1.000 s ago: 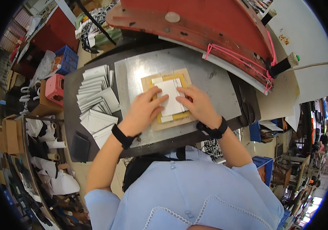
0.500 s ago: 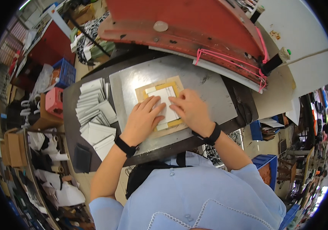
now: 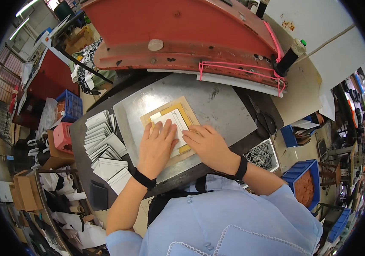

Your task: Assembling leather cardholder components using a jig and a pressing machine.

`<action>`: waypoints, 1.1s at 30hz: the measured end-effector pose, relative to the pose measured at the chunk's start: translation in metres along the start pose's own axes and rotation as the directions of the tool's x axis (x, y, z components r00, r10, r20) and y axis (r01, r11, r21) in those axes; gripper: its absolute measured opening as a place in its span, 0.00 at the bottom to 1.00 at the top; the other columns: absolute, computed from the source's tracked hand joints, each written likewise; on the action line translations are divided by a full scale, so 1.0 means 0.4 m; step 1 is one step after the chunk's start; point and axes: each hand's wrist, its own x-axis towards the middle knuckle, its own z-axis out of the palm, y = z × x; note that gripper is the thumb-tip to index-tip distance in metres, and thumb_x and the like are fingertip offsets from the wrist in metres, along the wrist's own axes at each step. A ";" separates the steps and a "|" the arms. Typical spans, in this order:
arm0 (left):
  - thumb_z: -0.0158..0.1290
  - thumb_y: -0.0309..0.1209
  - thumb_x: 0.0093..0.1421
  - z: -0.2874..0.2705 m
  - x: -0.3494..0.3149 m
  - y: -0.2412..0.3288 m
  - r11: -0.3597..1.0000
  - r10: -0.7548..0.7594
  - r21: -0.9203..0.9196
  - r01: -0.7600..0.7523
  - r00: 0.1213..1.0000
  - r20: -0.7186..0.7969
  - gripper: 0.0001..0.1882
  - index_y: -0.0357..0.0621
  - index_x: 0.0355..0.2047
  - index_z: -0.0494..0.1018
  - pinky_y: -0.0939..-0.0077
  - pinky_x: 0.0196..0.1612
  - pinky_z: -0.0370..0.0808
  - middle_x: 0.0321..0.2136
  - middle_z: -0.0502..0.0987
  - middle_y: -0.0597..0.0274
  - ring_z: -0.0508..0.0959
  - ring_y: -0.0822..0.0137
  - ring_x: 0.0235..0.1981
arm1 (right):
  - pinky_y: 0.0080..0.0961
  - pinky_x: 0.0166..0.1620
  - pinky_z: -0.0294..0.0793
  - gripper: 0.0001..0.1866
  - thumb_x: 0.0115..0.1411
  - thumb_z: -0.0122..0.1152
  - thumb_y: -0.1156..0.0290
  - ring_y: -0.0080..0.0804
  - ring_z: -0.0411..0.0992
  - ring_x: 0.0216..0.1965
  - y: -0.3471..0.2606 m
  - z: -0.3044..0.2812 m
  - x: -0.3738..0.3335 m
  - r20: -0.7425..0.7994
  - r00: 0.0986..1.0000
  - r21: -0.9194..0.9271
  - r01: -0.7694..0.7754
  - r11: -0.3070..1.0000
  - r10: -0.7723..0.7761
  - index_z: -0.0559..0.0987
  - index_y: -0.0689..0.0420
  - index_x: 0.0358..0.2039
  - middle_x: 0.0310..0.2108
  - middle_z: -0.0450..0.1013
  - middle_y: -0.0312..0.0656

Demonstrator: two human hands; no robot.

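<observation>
A white rectangular card-like piece (image 3: 175, 121) lies within a yellow frame (image 3: 183, 112) on a tan board (image 3: 147, 117). The board rests on a grey metal plate (image 3: 229, 112). My left hand (image 3: 156, 147) lies on the left part of the white piece, fingers stretched out and slightly apart. At the piece's lower right edge, the fingertips of my right hand (image 3: 210, 147) press down, fingers extended and close together. Both hands cover part of the piece and frame. Left of the plate, overlapping white pieces (image 3: 105, 141) lie in a fanned stack.
A red machine body (image 3: 178, 38) with pink cord (image 3: 238, 66) spans the far side. Scissors (image 3: 265, 119) lie at the table's right. A dark flat stack (image 3: 98, 194) is at the near left corner. Blue crates (image 3: 304, 183) stand at the right; a shelf (image 3: 52, 200) stands left.
My right hand has moved from the upper right edge of the white piece down to its lower right edge. My left hand lies flatter on the piece. The whole view has shifted slightly.
</observation>
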 end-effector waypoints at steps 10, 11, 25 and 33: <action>0.55 0.34 0.61 -0.023 -0.006 -0.004 0.983 -0.090 -0.168 0.081 0.995 -0.049 0.25 0.40 0.58 0.68 0.59 0.64 0.61 0.55 0.73 0.55 0.68 0.56 0.60 | 0.37 0.60 0.64 0.25 0.59 0.61 0.67 0.46 0.65 0.58 0.163 -0.170 -0.025 -0.327 0.860 0.272 -0.311 0.911 0.391 0.72 0.60 0.56 0.54 0.71 0.50; 0.55 0.34 0.61 -0.031 -0.017 -0.004 0.962 -0.146 -0.244 0.124 0.986 -0.077 0.25 0.39 0.58 0.68 0.60 0.64 0.61 0.55 0.73 0.55 0.69 0.57 0.60 | 0.36 0.61 0.63 0.27 0.60 0.63 0.64 0.43 0.64 0.60 0.203 -0.225 -0.016 -0.505 0.687 0.304 -0.425 0.853 0.522 0.70 0.61 0.58 0.56 0.68 0.48; 0.47 0.46 0.67 -0.551 -0.186 0.188 -0.440 -0.125 -0.750 -0.494 0.861 -0.494 0.24 0.58 0.61 0.61 0.62 0.48 0.70 0.41 0.80 0.72 0.78 0.68 0.42 | 0.26 0.57 0.66 0.26 0.57 0.68 0.75 0.30 0.68 0.52 0.565 -0.397 -0.028 -0.475 0.458 0.805 -0.119 0.582 0.751 0.68 0.60 0.55 0.49 0.69 0.42; 0.41 0.43 0.70 -0.565 -0.244 0.306 0.004 -0.398 -0.805 -0.593 0.738 -0.545 0.24 0.58 0.65 0.58 0.57 0.55 0.62 0.47 0.79 0.79 0.75 0.72 0.49 | 0.26 0.52 0.69 0.26 0.55 0.68 0.76 0.29 0.70 0.47 0.421 -0.388 -0.046 -0.521 0.465 0.718 -0.215 0.662 0.716 0.68 0.64 0.53 0.47 0.71 0.43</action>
